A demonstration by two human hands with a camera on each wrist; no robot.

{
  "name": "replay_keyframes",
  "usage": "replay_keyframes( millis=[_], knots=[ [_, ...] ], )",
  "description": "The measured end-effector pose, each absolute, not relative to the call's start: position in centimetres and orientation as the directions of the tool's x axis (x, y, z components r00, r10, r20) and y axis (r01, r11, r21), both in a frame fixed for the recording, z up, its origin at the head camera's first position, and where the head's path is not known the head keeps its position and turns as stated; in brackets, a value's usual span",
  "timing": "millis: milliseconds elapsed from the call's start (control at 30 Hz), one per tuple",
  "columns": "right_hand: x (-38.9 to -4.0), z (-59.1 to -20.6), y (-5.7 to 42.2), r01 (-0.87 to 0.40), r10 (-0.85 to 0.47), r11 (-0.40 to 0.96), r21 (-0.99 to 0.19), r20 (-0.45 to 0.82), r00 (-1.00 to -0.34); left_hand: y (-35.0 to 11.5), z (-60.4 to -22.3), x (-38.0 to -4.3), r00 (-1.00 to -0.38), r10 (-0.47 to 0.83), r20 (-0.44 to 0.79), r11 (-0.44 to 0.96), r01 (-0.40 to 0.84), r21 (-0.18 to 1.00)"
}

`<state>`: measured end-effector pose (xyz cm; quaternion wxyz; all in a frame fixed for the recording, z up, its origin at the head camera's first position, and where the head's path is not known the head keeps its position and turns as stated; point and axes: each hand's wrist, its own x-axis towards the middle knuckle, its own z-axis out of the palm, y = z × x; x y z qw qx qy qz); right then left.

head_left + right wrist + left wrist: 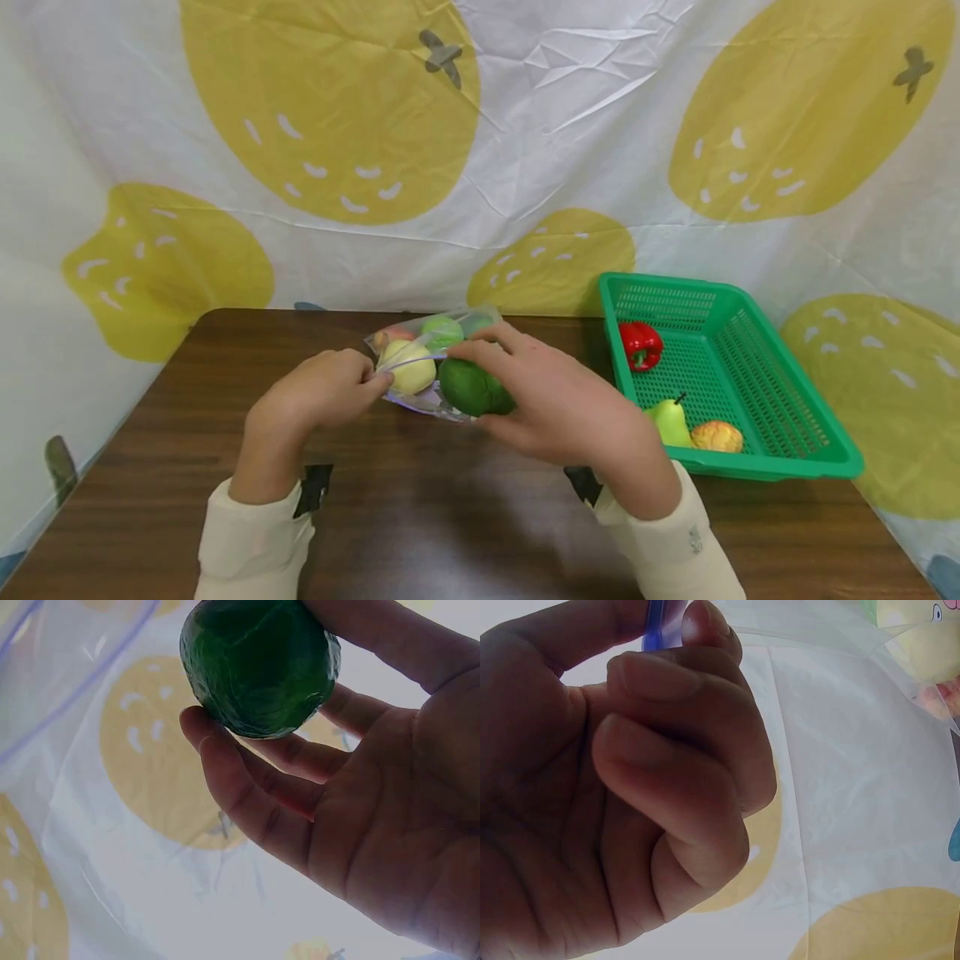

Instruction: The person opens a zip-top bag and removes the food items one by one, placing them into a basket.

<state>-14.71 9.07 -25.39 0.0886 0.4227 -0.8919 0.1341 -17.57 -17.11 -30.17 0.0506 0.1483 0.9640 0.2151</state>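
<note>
Fingers and thumb of my left hand (pixel 326 392) pinch the edge of a clear zip bag (pixel 420 406); its blue-violet zip strip (pixel 654 630) shows between them in the left wrist view. My right hand (pixel 558 392) grips a dark green, glossy, roundish fruit or vegetable (pixel 472 387) with curled fingers and thumb, right at the bag's mouth. In the right wrist view the green piece (pixel 259 667) sits at the fingertips, near the bag's edge (pixel 82 686). Inside the bag are a pale yellow round fruit (pixel 412 371), a light green round one (pixel 441 332) and a reddish piece (pixel 392 336).
A green plastic basket (pixel 783 367) stands at the right on the dark wooden table (pixel 420 517). In it lie a red bell pepper (pixel 641 345), a green pear (pixel 669 422) and a yellow-red apple-like fruit (pixel 717 436). Behind hangs a lemon-print cloth (pixel 525 167).
</note>
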Motion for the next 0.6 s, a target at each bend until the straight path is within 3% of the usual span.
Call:
replay_keyframes(
  millis=[200, 600],
  knots=[
    [-14.0, -24.3, 10.7, -0.779, -0.706, 0.607, -0.154, 0.347, -0.618, -17.1, -30.2, -17.5, -0.949, 0.313, -0.028, 0.859, 0.270, 0.435],
    [-13.6, -22.8, 15.0, -0.693, -0.631, 0.716, -0.077, 0.353, -0.691, -17.0, -29.9, -17.5, -0.946, 0.324, -0.017, 0.854, 0.284, 0.437]
  ],
)
